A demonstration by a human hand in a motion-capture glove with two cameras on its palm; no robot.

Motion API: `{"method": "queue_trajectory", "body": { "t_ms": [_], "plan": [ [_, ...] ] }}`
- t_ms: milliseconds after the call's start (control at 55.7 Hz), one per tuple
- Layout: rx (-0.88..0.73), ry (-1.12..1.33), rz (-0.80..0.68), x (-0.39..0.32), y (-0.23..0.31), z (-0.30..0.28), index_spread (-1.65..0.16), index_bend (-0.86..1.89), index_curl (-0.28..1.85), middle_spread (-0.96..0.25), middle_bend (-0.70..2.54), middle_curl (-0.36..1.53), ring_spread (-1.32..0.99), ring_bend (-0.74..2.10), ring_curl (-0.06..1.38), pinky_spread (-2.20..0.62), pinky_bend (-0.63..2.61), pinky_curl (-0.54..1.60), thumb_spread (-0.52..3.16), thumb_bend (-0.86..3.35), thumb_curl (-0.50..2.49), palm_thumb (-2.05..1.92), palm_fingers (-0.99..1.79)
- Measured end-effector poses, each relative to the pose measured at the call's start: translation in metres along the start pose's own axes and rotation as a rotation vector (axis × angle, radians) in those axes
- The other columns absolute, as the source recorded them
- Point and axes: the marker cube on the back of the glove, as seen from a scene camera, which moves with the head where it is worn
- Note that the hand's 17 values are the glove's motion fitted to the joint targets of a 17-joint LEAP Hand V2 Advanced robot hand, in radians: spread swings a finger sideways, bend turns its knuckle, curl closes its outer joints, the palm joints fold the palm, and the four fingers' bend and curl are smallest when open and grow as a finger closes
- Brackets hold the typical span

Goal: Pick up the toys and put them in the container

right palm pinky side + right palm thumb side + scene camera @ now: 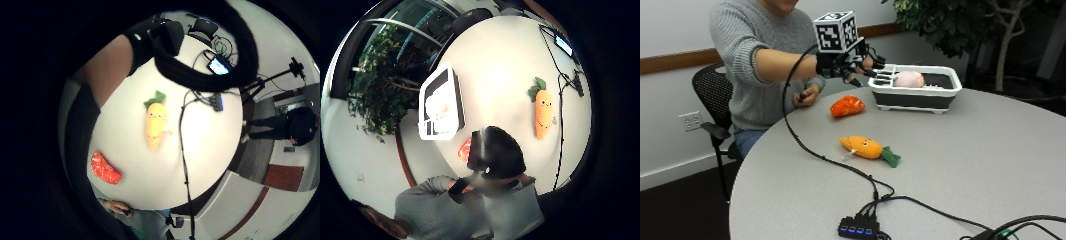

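My gloved right hand (852, 66) hovers in the air just left of the white-rimmed black container (916, 99), fingers loosely spread and holding nothing. A pink toy (909, 78) lies inside the container. On the table below the hand sits a red-orange toy (847, 106). A carrot toy (866, 147) with green leaves lies nearer the table's middle. The little finger side palm view looks down on the carrot (155, 125) and the red toy (105, 169). The thumb side palm view shows the container (441, 105), the carrot (543, 112) and part of the red toy (465, 150).
A black cable (820, 155) runs from the glove across the grey round table (986, 165) to a USB hub (858, 231) at the front edge. The person's bare left hand (808, 95) rests at the table's edge. A plant (959, 25) stands behind the container.
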Motion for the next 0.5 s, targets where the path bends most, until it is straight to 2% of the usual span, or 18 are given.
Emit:
{"method": "queue_trajectory", "body": {
  "t_ms": [162, 269, 431, 503],
  "plan": [
    [-0.055, -0.021, 0.041, 0.02, -0.011, 0.046, -0.35, 0.14, 0.32, -0.13, 0.12, 0.25, -0.08, 0.2, 0.42, 0.04, 1.0, 0.32, 1.37, -0.01, 0.39, 0.02, -0.14],
    [-0.138, -0.061, 0.159, 0.049, -0.029, 0.099, -0.35, 0.16, 0.31, -0.13, 0.07, 0.22, -0.08, 0.24, 0.42, 0.05, 1.02, 0.33, 1.38, -0.01, 0.37, 0.03, -0.15],
    [-0.289, -0.049, 0.205, 0.036, -0.003, 0.193, -0.34, 0.13, 0.3, -0.11, 0.06, 0.18, -0.07, 0.27, 0.43, 0.05, 1.07, 0.34, 1.4, 0.0, 0.37, 0.06, -0.22],
    [-0.287, 0.035, 0.221, 0.039, 0.004, 0.216, -0.34, 0.14, 0.3, -0.11, 0.08, 0.17, -0.06, 0.2, 0.42, 0.04, 1.08, 0.35, 1.42, 0.0, 0.36, 0.07, -0.25]
  ]
}}
